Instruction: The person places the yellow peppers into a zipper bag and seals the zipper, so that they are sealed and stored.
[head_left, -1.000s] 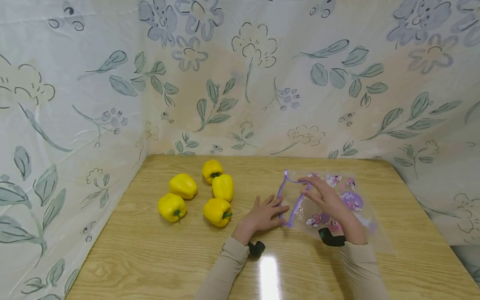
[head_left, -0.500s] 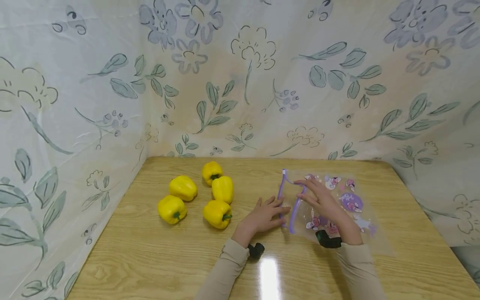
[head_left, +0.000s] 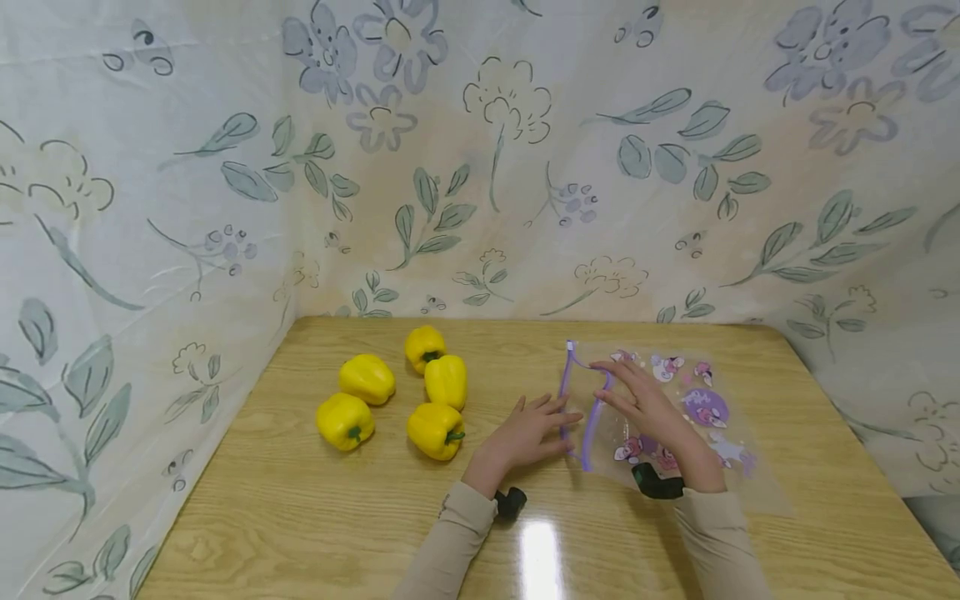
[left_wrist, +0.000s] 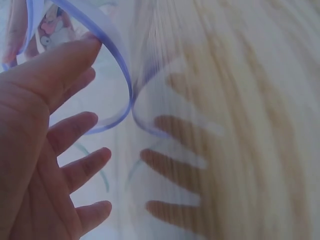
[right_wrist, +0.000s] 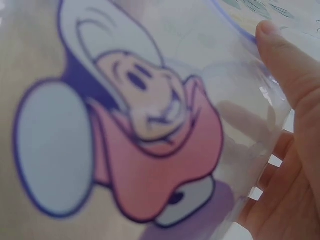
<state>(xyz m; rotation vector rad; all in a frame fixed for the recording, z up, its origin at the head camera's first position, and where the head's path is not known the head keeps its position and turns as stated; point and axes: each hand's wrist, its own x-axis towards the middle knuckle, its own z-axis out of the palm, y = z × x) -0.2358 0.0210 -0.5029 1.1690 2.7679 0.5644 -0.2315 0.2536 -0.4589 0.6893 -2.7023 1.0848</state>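
A clear zip bag (head_left: 705, 406) with cartoon prints lies on the wooden table at the right, its purple-edged mouth gaping towards the left. My left hand (head_left: 528, 433) is at that mouth with fingers spread and fairly straight; in the left wrist view, the thumb (left_wrist: 75, 57) touches the purple rim (left_wrist: 121, 67). Over the upper side of the bag, my right hand (head_left: 645, 408) reaches to the other edge of the mouth. The right wrist view has its thumb (right_wrist: 282, 60) extended against the clear plastic, with the other fingertips partly hidden.
Several yellow bell peppers (head_left: 446, 383) lie loosely grouped to the left of my hands, one of them (head_left: 345, 421) nearest the table's left side. A floral cloth (head_left: 510, 208) hangs behind the table and along its sides.
Between one second and half a second ago, my right hand shifted slightly left with the near rim of the bag's mouth. Since then both hands have stayed almost still; the peppers have not moved.
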